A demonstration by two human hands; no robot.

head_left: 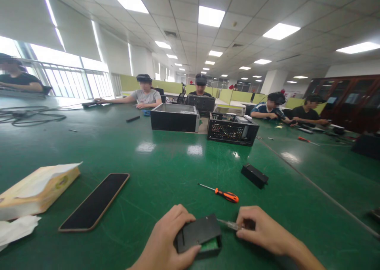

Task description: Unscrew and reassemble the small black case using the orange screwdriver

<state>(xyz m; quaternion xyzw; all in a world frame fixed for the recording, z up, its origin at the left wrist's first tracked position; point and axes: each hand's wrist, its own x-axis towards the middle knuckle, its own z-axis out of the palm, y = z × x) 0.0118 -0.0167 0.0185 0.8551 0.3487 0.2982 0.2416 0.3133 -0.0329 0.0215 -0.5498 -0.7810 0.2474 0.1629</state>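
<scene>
My left hand (170, 238) is closed around a small black box-shaped part (198, 235) resting on the green table (166, 171), near its front edge. My right hand (261, 228) pinches a thin screwdriver (228, 223) whose metal tip points left at the box's right side. An orange-handled screwdriver (223, 194) lies loose just beyond my hands. A second small black part (254, 175) sits farther back to the right.
A phone (95, 200) lies face up at left, beside a tissue pack (35, 191) and crumpled tissue (16, 228). Two open computer cases (175, 118) (231, 129) stand mid-table. Several people sit along the far side. Cables (26, 115) lie at far left.
</scene>
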